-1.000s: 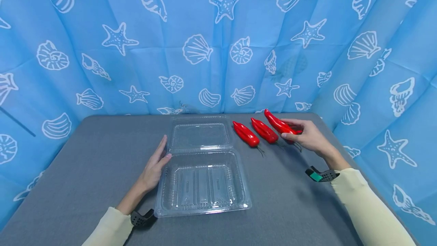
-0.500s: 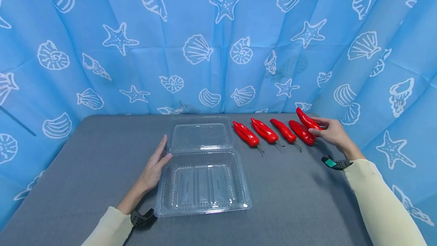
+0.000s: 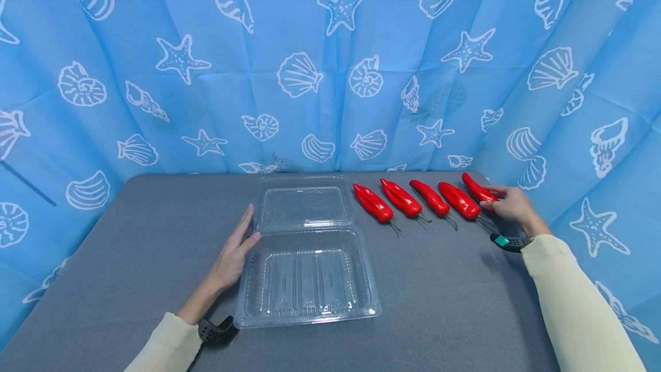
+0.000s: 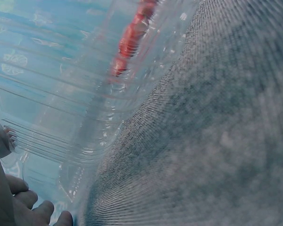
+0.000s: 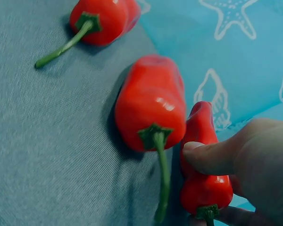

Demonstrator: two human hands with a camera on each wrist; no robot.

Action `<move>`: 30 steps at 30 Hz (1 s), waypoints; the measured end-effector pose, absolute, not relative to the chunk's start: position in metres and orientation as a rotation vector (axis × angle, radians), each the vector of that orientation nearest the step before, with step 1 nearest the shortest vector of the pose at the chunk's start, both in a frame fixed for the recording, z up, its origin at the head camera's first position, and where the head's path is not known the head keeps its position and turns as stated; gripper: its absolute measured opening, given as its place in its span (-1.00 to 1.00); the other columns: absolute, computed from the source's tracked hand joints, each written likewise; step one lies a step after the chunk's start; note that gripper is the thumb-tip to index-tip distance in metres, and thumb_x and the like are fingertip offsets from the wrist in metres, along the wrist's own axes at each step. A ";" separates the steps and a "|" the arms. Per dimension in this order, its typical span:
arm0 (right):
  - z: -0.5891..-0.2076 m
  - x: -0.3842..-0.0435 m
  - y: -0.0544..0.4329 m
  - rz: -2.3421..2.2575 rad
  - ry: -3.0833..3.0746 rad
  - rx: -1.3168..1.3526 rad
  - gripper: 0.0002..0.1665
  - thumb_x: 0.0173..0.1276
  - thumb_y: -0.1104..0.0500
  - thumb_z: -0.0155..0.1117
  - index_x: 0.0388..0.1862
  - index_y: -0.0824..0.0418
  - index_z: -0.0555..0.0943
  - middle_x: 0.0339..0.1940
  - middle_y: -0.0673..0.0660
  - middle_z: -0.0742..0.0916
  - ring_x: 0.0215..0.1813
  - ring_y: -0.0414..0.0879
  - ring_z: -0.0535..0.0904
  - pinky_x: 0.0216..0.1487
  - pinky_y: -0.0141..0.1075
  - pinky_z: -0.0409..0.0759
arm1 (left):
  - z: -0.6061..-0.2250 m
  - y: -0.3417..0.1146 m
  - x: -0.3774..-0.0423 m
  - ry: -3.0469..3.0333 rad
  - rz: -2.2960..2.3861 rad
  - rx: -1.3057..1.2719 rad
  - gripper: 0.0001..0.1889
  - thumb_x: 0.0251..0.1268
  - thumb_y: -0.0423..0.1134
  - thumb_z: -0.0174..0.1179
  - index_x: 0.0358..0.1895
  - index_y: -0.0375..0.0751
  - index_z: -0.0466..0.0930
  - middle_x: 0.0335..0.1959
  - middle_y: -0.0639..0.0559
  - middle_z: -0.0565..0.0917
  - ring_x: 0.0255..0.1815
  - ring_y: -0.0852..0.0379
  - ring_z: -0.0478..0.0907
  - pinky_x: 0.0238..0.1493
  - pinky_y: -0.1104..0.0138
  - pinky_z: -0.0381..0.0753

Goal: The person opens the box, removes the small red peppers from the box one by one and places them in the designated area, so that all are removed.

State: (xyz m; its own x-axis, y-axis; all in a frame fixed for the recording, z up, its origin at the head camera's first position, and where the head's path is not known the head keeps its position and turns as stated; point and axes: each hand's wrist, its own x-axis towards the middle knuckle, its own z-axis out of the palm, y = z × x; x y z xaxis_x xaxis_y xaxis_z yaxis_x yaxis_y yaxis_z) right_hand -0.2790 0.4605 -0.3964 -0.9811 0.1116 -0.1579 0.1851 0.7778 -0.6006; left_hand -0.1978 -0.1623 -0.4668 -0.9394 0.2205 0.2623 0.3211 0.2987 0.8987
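Note:
At the far right of the table my right hand point(image 3: 512, 206) holds a long red chili pepper point(image 3: 476, 187) between thumb and fingers. The right wrist view shows the thumb across that pepper's side point(image 5: 198, 127), with a green stem at its near end. Just left of it lies another red pepper point(image 3: 459, 201), apart from the hand. My left hand point(image 3: 230, 259) lies with fingers extended along the left side of a clear plastic clamshell container point(image 3: 310, 319), thumb at its rim. The container's lid point(image 3: 304, 179) is folded back flat behind its tray. Fingertips point(image 4: 45, 207) show beside the clear plastic in the left wrist view.
More red peppers lie in a slanted row right of the lid: one nearest it point(image 3: 373, 204), one beside that point(image 3: 400, 198) and a slimmer one point(image 3: 430, 198). A blue shell-patterned curtain point(image 3: 330, 102) hangs behind the grey tabletop point(image 3: 129, 268).
My right hand put down the slimmer pepper in the row, then moved right and took hold of the rightmost pepper, lowering it onto the table. The left hand has kept its place.

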 end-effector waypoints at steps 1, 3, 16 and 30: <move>-0.397 -0.279 0.461 -0.959 2.856 0.244 -0.21 0.49 0.10 0.24 0.48 0.55 0.22 0.33 0.66 0.37 0.22 0.47 0.32 0.09 0.13 0.54 | -0.467 -0.162 -0.198 -2.457 -1.735 -0.517 -0.34 0.62 -0.30 -0.15 0.63 -0.36 -0.18 0.66 -0.29 -0.21 0.65 -0.21 -0.31 0.60 0.06 -0.19; -0.399 -0.280 0.463 -0.923 2.859 0.258 -0.21 0.48 0.10 0.25 0.48 0.54 0.23 0.31 0.66 0.37 0.19 0.45 0.33 0.03 0.09 0.55 | -0.466 -0.162 -0.197 -2.451 -1.737 -0.521 -0.34 0.62 -0.31 -0.15 0.63 -0.35 -0.18 0.66 -0.29 -0.21 0.65 -0.21 -0.31 0.60 0.15 -0.19; -0.396 -0.279 0.462 -0.790 2.923 0.261 -0.15 0.37 0.09 0.34 0.44 0.55 0.28 0.26 0.65 0.44 0.10 0.39 0.41 -0.11 -0.06 0.54 | -0.465 -0.160 -0.197 -2.450 -1.733 -0.522 -0.34 0.62 -0.29 -0.15 0.63 -0.36 -0.18 0.66 -0.29 -0.20 0.66 -0.21 -0.30 0.60 0.05 -0.19; -0.385 -0.272 0.446 -0.668 3.014 0.236 -0.17 0.41 0.05 0.29 0.47 0.51 0.27 0.29 0.66 0.40 0.20 0.50 0.34 0.03 0.20 0.56 | -0.465 -0.160 -0.199 -2.454 -1.744 -0.514 -0.33 0.62 -0.29 -0.14 0.63 -0.34 -0.19 0.66 -0.29 -0.22 0.66 -0.20 -0.32 0.58 -0.06 -0.21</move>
State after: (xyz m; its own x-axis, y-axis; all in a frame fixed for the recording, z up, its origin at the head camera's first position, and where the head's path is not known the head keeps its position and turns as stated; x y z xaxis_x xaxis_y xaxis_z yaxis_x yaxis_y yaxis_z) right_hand -0.2722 0.4459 -0.3852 -0.9873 0.1384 -0.0775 0.1582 0.8954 -0.4162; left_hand -0.1985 -0.1603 -0.4652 -0.9396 0.2202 0.2619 0.3198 0.2927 0.9011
